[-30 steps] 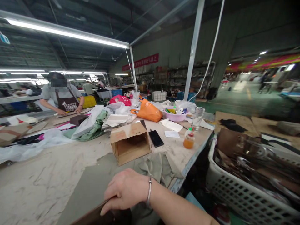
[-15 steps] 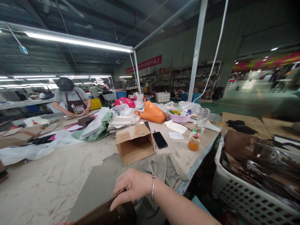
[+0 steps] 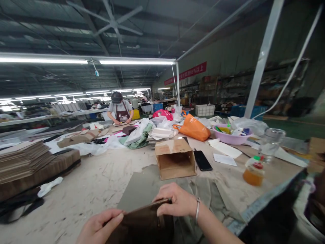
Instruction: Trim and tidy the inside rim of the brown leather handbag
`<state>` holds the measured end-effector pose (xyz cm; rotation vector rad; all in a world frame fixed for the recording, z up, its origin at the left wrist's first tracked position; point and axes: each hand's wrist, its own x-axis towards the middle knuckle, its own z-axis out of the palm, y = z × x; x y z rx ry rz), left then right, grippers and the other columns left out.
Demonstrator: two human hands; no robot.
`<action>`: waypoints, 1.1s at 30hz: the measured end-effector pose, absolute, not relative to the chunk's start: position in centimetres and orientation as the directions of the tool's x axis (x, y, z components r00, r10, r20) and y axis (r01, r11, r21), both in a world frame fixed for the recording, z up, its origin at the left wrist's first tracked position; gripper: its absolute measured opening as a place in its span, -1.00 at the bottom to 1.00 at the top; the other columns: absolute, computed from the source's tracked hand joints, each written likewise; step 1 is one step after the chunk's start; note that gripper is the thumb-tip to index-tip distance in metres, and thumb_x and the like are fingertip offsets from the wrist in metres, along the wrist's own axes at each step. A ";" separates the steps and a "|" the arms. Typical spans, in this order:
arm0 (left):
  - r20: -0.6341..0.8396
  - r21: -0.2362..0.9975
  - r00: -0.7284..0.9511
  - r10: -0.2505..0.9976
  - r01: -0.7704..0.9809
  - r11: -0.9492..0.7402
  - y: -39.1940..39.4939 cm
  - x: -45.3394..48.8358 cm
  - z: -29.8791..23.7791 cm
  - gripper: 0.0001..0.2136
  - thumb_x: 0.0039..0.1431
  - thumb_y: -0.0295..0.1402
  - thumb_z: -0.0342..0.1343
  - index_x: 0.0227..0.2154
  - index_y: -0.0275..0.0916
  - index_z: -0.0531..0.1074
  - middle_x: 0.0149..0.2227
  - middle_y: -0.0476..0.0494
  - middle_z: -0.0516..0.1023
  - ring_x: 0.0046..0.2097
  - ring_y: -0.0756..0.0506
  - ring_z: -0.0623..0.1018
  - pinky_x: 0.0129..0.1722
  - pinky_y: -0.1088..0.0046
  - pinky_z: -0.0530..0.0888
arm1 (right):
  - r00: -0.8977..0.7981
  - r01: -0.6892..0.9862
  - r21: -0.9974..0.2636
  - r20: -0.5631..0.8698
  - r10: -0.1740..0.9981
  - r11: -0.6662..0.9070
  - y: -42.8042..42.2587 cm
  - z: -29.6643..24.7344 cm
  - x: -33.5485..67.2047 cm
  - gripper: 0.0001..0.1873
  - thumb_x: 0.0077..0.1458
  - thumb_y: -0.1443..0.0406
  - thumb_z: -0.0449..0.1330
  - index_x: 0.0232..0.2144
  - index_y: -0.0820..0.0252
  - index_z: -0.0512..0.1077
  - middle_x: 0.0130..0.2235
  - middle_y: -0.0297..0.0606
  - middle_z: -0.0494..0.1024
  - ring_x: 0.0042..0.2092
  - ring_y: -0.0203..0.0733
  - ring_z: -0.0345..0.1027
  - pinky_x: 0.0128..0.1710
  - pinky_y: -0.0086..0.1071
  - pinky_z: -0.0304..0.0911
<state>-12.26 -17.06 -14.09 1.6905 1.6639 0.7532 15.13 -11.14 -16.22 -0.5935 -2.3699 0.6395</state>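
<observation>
A dark brown flat piece, like a folded paper bag (image 3: 143,223), is held at the near edge of the table between both my hands. My left hand (image 3: 99,227) grips its left side with the fingers curled over the edge. My right hand (image 3: 177,201), with a silver bracelet at the wrist, pinches its top right corner. Under the piece lies a grey-green sheet (image 3: 142,184). An open cardboard box (image 3: 175,159) lies on its side just beyond my right hand.
A black phone (image 3: 202,160), an orange-filled bottle (image 3: 252,171), a clear jar (image 3: 269,144), a pink basin (image 3: 230,135) and an orange bag (image 3: 194,128) lie to the right. Stacked brown sheets (image 3: 27,162) sit at left. A person in an apron (image 3: 121,110) works at the far end.
The view has swung left. My left hand has come into sight and taken the left side of the brown piece, which my right hand has lifted.
</observation>
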 end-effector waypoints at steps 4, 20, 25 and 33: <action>-0.018 0.804 0.015 1.000 0.595 0.006 -17.6 -11.4 -13.8 -0.71 0.03 -0.06 0.03 -0.48 -0.12 0.53 -0.40 0.01 0.59 -0.24 -0.18 0.52 -0.21 0.41 0.38 | -0.678 0.273 -0.568 0.459 0.574 0.776 -11.2 -16.2 14.6 -0.64 0.19 0.14 0.06 -0.50 0.26 0.45 -0.51 -0.35 0.37 -0.38 -0.34 0.25 -0.36 -0.49 0.14; 0.012 0.802 0.043 0.999 0.597 -0.036 -17.5 -11.4 -14.0 -0.69 0.11 -0.12 -0.03 -0.51 -0.24 0.45 -0.50 -0.04 0.45 -0.35 -0.12 0.43 -0.33 0.41 0.30 | -0.542 0.181 -0.705 0.510 0.668 0.686 -11.6 -15.9 14.7 -0.69 0.15 0.13 0.08 -0.35 0.20 0.52 -0.38 -0.26 0.51 -0.30 -0.25 0.35 -0.23 -0.38 0.22; 0.035 0.846 0.001 0.999 0.533 -0.030 -17.5 -11.5 -14.2 -0.71 0.09 -0.15 -0.01 -0.53 -0.25 0.44 -0.54 0.00 0.42 -0.41 -0.07 0.40 -0.39 0.44 0.29 | -0.321 0.288 -0.722 0.546 0.774 0.629 -11.1 -16.2 14.8 -0.58 0.19 0.16 0.01 -0.64 0.21 0.35 -0.56 -0.33 0.37 -0.43 -0.28 0.27 -0.33 -0.40 0.20; 0.063 0.883 -0.093 0.994 0.468 -0.012 -17.8 -11.1 -14.0 -0.80 0.00 -0.28 0.05 -0.54 -0.28 0.48 -0.56 -0.03 0.42 -0.41 -0.07 0.38 -0.39 0.43 0.26 | -0.552 0.339 -0.647 0.451 0.701 0.683 -11.8 -15.8 14.8 -0.81 0.12 0.17 0.14 -0.38 0.14 0.46 -0.39 -0.29 0.47 -0.33 -0.22 0.34 -0.34 -0.38 0.20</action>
